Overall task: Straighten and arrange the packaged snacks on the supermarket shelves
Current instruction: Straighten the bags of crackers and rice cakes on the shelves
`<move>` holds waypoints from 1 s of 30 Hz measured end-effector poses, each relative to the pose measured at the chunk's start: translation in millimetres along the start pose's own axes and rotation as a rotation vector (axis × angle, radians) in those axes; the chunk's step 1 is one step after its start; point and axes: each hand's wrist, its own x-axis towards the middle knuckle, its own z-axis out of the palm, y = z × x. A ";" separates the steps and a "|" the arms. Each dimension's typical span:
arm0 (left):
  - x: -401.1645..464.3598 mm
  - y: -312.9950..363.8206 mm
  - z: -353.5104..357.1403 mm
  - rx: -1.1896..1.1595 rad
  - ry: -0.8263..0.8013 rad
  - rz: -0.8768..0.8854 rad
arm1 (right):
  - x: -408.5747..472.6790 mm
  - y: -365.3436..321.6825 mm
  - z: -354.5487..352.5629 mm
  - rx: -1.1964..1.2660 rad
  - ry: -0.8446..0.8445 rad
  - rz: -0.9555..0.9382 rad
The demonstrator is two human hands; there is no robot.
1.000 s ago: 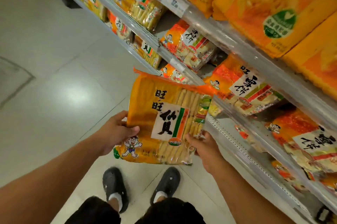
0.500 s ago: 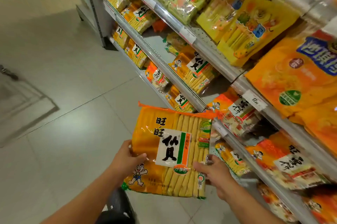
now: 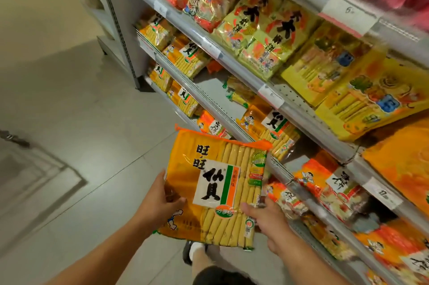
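orange snack bag held in front of the shelves

orange snack bag held upright in both hands, above the grey floor and just beside the shelf edge. left hand gripping the bag's left side, thumb on the front. right hand gripping the lower right corner, thumb across the front. more orange bags lying on the shelf behind, yellow bags one shelf higher.

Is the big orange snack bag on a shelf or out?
Out: both hands, left and right, hold the orange snack bag over the floor.
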 end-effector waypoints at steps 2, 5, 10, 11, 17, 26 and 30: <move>29.8 13.9 -9.2 0.018 0.009 -0.015 | 29.4 -15.3 13.7 0.020 0.010 0.006; 76.0 27.6 -25.9 0.066 0.030 0.004 | 76.7 -38.2 36.1 0.040 -0.011 0.028; 146.5 40.2 -58.3 0.198 0.154 0.016 | 142.4 -74.4 73.2 0.070 -0.017 0.048; 158.6 43.1 -62.1 0.183 0.161 0.017 | 150.0 -82.9 78.6 0.081 -0.007 0.052; 242.3 66.6 -82.9 0.190 0.011 0.092 | 196.1 -117.4 107.0 0.094 0.113 0.093; 452.1 134.5 -88.0 0.444 -0.156 0.439 | 304.4 -188.0 138.6 0.242 0.435 -0.031; 523.0 173.6 -77.5 0.469 -0.159 0.590 | 353.0 -226.2 133.0 0.325 0.487 -0.178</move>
